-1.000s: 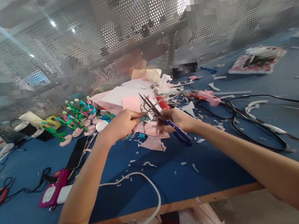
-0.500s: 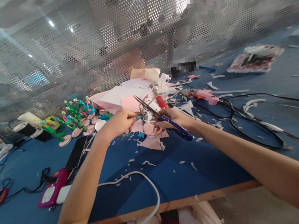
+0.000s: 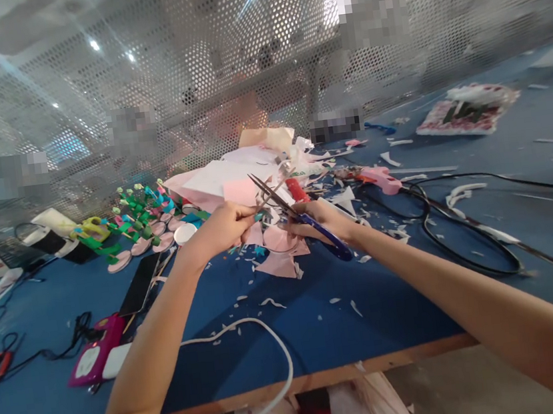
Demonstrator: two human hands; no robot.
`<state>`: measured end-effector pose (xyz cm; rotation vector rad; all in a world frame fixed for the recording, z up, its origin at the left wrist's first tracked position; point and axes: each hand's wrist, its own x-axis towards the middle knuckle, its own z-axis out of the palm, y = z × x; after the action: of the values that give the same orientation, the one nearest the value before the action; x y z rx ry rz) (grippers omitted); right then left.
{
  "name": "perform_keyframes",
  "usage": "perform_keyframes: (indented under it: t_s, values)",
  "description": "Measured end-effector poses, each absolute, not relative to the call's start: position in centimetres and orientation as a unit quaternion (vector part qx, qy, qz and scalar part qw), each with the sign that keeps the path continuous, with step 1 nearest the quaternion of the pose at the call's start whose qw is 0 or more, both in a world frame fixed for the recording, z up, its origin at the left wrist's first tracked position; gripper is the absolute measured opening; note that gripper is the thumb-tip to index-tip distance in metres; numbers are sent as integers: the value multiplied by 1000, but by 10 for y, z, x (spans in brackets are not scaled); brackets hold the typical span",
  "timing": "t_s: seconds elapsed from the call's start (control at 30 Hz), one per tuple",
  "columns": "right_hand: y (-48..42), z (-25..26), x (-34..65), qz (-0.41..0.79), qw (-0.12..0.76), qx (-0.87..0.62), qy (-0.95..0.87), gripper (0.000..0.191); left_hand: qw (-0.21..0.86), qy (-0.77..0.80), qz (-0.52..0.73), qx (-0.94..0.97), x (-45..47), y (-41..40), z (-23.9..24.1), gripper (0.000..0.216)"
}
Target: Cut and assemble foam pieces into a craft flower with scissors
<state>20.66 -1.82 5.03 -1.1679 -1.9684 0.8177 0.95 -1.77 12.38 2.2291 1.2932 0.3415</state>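
My right hand is closed round the dark blue handles of a pair of scissors. Their blades are parted and point up and to the left, toward my left hand. The fingertips of that hand are pinched on a thin strip, which crosses close to the blades; its material is hard to make out. Just below the hands lie pink paper pieces and a small blue scrap. Behind them is a pile of pink and white paper sheets.
At the left stand several green paper plants on pink discs, near a phone and a magenta device. A pink glue gun with a black cord lies right. A white cable crosses the front; perforated metal stands behind.
The whole view has shifted slightly. Both hands keep nearly the same pose, with the scissors still parted near the thin strip.
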Motion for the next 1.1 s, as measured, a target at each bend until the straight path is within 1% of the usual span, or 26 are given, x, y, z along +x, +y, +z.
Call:
perform_keyframes:
  t_s: [0.17, 0.3, 0.4, 0.53, 0.73, 0.93, 1.1]
  values:
    - [-17, 53, 208, 197, 327, -472, -795, 27, 270, 478, 139, 824, 5, -17, 128, 29]
    - [-16, 53, 208, 152, 327, -462, -810, 33, 238, 477, 154, 832, 1, -15, 129, 31]
    - [-15, 50, 209, 137, 327, -459, -814, 37, 237, 484, 153, 828, 4, -16, 128, 31]
    - [-15, 46, 210, 114, 308, -459, -825, 39, 265, 487, 134, 821, 9, -20, 129, 31]
    - [-16, 48, 210, 117, 292, -460, -830, 38, 261, 476, 130, 830, 7, -21, 130, 29]
    - [-14, 48, 214, 123, 273, -431, -851, 36, 278, 474, 108, 828, 8, -20, 127, 29]
    - [-15, 48, 212, 121, 279, -436, -847, 35, 291, 475, 100, 825, 6, -18, 126, 33]
